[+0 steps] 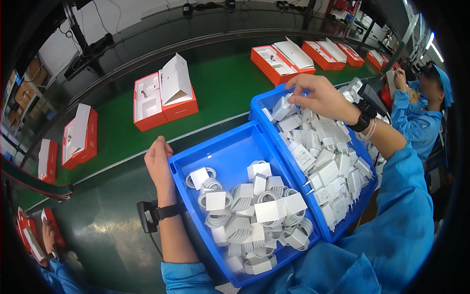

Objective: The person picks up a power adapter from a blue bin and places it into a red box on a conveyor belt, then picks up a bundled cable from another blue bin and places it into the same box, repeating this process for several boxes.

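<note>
My right hand (316, 98) reaches over the far corner of the right blue bin (254, 105). Its thumb and fingers pinch a white plug charger (282, 108), partly covered by the fingertips. Under it lies a heap of white chargers (323, 171), some with their prongs showing. My left hand (158, 159) is beside the far left corner of the left blue bin (220, 152), fingers curled together and nothing visible in them. Coiled white cables (242, 198) with paper bands fill the near part of that bin.
Beyond the bins, a green conveyor belt (215, 93) carries open red and white boxes (164, 95). Another red box (81, 137) stands left. At right a co-worker (418, 108) in blue handles a box; another person's hand (49, 235) shows at lower left, near red boxes.
</note>
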Demonstrator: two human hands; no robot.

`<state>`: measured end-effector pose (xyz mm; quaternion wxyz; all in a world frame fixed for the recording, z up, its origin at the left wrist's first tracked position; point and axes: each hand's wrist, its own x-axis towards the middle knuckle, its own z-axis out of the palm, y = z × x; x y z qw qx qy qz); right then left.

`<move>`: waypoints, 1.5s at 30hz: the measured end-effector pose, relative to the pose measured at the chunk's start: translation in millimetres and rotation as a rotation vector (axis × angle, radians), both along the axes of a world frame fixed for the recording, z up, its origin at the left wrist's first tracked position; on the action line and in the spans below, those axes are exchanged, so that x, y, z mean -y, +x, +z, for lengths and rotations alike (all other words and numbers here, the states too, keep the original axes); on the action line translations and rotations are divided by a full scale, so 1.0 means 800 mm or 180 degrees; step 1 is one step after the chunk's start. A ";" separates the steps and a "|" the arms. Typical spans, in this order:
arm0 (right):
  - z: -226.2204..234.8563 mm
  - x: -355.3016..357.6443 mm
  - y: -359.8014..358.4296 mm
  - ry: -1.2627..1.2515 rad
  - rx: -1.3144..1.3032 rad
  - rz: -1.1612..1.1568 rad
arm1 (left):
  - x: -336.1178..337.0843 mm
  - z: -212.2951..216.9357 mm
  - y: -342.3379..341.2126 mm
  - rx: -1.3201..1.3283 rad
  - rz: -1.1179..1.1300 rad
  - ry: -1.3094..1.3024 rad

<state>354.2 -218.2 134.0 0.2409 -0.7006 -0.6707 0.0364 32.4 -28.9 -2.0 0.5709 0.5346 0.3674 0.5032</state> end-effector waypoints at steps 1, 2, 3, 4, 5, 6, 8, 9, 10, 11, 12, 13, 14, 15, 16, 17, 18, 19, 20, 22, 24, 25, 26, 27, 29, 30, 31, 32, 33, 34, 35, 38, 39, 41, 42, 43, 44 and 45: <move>-0.010 0.003 0.003 -0.0049 -0.0281 0.0044 | 0.000 0.000 0.001 0.0006 -0.0012 0.0003; -0.016 0.006 0.004 -0.0098 -0.0567 0.0099 | 0.000 -0.002 0.000 0.0008 -0.0017 0.0017; -0.015 0.009 0.005 -0.0095 -0.0567 0.0095 | -0.001 -0.003 0.001 0.0011 -0.0024 0.0031; -0.014 0.013 0.006 -0.0315 -0.0658 -0.0063 | -0.001 -0.003 0.003 0.0013 -0.0029 0.0034; -0.012 0.016 0.007 -0.0539 -0.0756 -0.0212 | -0.001 -0.004 0.005 0.0018 -0.0009 0.0064; -0.011 0.019 0.008 -0.0537 -0.0760 -0.0210 | -0.001 -0.005 0.006 0.0024 0.0009 0.0095; -0.005 0.024 0.008 -0.0861 -0.0431 -0.0436 | 0.000 -0.003 0.005 0.0005 0.0001 0.0039; -0.002 0.026 0.004 -0.0860 -0.0434 -0.0436 | 0.000 -0.002 0.004 -0.0010 -0.0006 -0.0019; 0.000 0.027 -0.003 -0.0838 -0.0026 -0.0426 | -0.001 -0.004 0.004 -0.0014 -0.0006 -0.0019; 0.002 0.027 -0.008 -0.0809 0.0383 -0.0411 | -0.001 -0.005 0.002 -0.0024 0.0008 -0.0013; 0.000 0.026 -0.008 -0.0804 0.0380 -0.0405 | -0.001 -0.005 0.000 -0.0036 0.0025 -0.0007; -0.006 0.022 -0.006 -0.0311 0.1024 0.0122 | 0.000 -0.003 -0.002 -0.0041 0.0034 -0.0003; -0.010 0.021 -0.004 0.0191 0.1671 0.0632 | 0.001 -0.001 -0.001 -0.0039 0.0037 0.0000; -0.013 0.016 -0.001 0.0195 0.1677 0.0625 | 0.002 0.000 0.000 -0.0038 0.0042 0.0002; -0.016 0.009 0.002 -0.0090 0.1814 0.1011 | 0.004 0.001 -0.001 -0.0033 0.0039 0.0009; -0.018 0.004 0.003 -0.0387 0.1940 0.1397 | 0.004 -0.001 0.000 -0.0021 0.0052 0.0011; -0.016 0.003 0.002 -0.0391 0.1941 0.1392 | 0.004 -0.002 0.000 -0.0009 0.0064 0.0014; -0.013 0.003 0.000 -0.0681 0.1945 0.1435 | 0.003 -0.004 0.003 -0.0006 0.0056 0.0012; -0.010 -0.001 -0.004 -0.0951 0.1942 0.1503 | 0.004 -0.003 0.001 0.0007 0.0048 0.0029; -0.007 -0.012 -0.009 -0.1176 0.1974 0.1456 | 0.005 0.001 -0.004 0.0016 0.0058 0.0053; -0.001 -0.021 -0.020 -0.1416 0.2023 0.1384 | 0.003 0.003 -0.007 0.0028 0.0007 0.0038; 0.004 -0.025 -0.028 -0.1662 0.2082 0.1287 | 0.002 0.001 -0.006 0.0032 0.0014 0.0031; 0.011 -0.027 -0.035 -0.1910 0.2141 0.1188 | 0.001 0.000 -0.006 0.0036 -0.0005 0.0015; 0.021 -0.028 -0.039 -0.1919 0.2149 0.1196 | -0.001 -0.002 -0.005 0.0042 -0.0025 -0.0003; 0.054 -0.025 -0.038 -0.1677 0.1695 0.1158 | -0.001 0.002 0.005 0.0043 -0.0067 0.0006; 0.075 -0.035 -0.047 -0.1531 0.1426 0.1082 | 0.000 0.007 -0.005 0.0011 -0.0027 0.0036; 0.098 -0.046 -0.054 -0.1406 0.1157 0.0977 | 0.000 0.006 -0.010 0.0003 0.0011 0.0030; 0.126 -0.053 -0.060 -0.1267 0.1228 0.0925 | -0.004 0.004 -0.011 0.0000 -0.0013 0.0030; 0.152 -0.063 -0.062 -0.1128 0.1277 0.0909 | -0.008 0.002 -0.014 -0.0031 -0.0008 0.0021; 0.180 -0.069 -0.064 -0.1027 0.1278 0.0748 | -0.010 0.001 -0.018 -0.0055 0.0030 0.0013; 0.213 -0.066 -0.065 -0.0925 0.1299 0.0534 | -0.012 0.001 -0.016 -0.0065 0.0037 0.0065; 0.307 -0.036 -0.078 -0.1279 0.1412 0.0058 | -0.011 0.011 -0.010 -0.0011 -0.0007 0.0077; 0.319 -0.022 -0.091 -0.1012 0.1567 -0.0236 | -0.010 0.013 -0.003 0.0066 -0.0073 0.0020; 0.337 -0.009 -0.110 -0.0543 0.1128 -0.0597 | -0.008 0.017 0.004 0.0098 -0.0155 0.0055; 0.322 -0.017 -0.117 -0.0266 0.1633 -0.0478 | -0.006 0.016 -0.004 0.0053 -0.0074 0.0021; 0.308 -0.026 -0.126 0.0023 0.2140 -0.0366 | -0.002 0.016 -0.011 0.0016 0.0002 -0.0010; 0.334 -0.045 -0.131 -0.0800 0.1429 -0.0128 | 0.002 0.016 -0.013 0.0020 0.0026 0.0000; 0.328 -0.058 -0.135 -0.1064 0.1036 0.0112 | 0.005 0.015 -0.013 0.0033 0.0038 0.0012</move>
